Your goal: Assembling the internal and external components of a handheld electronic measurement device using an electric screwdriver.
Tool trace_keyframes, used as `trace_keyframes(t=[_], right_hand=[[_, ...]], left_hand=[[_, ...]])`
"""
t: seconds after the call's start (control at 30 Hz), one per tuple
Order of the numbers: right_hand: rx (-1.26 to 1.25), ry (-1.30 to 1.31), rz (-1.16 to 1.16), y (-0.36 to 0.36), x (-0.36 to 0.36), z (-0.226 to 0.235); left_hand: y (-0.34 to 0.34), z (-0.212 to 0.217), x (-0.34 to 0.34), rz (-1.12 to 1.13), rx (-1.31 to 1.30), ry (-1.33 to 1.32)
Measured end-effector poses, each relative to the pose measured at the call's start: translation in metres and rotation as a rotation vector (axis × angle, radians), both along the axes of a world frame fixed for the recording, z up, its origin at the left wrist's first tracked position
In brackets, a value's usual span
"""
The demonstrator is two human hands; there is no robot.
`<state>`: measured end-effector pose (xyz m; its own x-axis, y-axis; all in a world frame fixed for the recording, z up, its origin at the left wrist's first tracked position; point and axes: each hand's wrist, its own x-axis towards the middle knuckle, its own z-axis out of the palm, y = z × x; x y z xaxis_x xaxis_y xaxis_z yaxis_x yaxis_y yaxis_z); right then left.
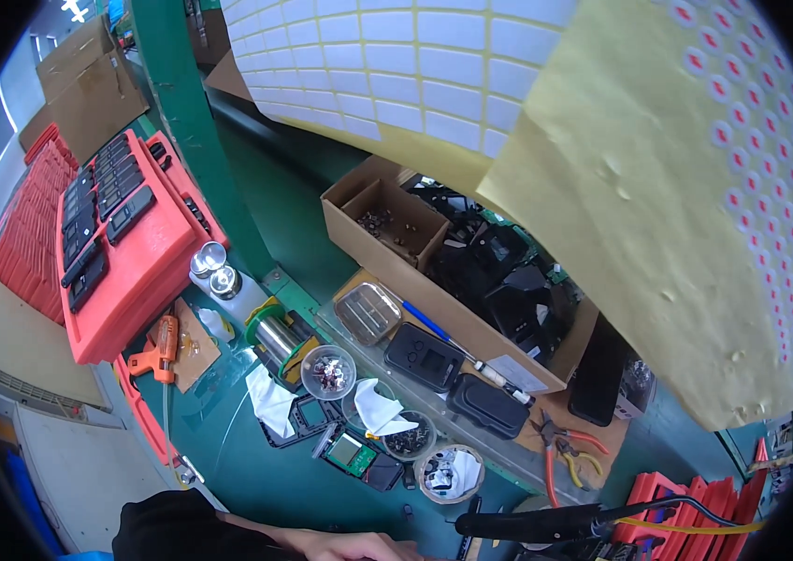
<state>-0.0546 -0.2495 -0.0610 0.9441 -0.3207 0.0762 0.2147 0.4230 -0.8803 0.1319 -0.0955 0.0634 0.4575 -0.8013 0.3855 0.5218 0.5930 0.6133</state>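
My left hand (pixel 359 545) comes in at the lower edge from a black sleeve (pixel 167 525). Its back and knuckles show, while the fingers are cut off by the picture's edge, so whether it holds anything is hidden. My right hand is out of the picture. Beyond the left hand lies an opened device with a green circuit board (pixel 352 453). A black housing part (pixel 308 418) is beside it, partly under a white tissue (pixel 271 400). To the right, a black-handled tool with a cable, like a soldering iron (pixel 532 524), points left.
Tubs of small parts (pixel 328 371) and a solder spool (pixel 277 338) stand mid-bench. Pliers (pixel 549 449) lie right. A cardboard box (pixel 443 271) holds black parts. Sticker sheets (pixel 602 187) hang overhead. Left are a glue gun (pixel 165 351) and red trays (pixel 149 252) of devices.
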Motion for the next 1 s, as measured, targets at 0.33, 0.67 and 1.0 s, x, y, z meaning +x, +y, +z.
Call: trace_keyframes(t=[0.33,0.67,1.0], right_hand=[[-0.134,0.128,-0.150,0.020,-0.007,0.021],[-0.133,-0.040,-0.071,0.013,0.001,0.009],[-0.143,0.120,-0.253,0.049,0.031,0.063]], left_hand=[[0.012,0.019,0.002,-0.004,0.050,0.000],[0.005,0.015,0.000,-0.008,0.056,0.048],[0.010,0.016,0.006,-0.031,0.080,0.069]])
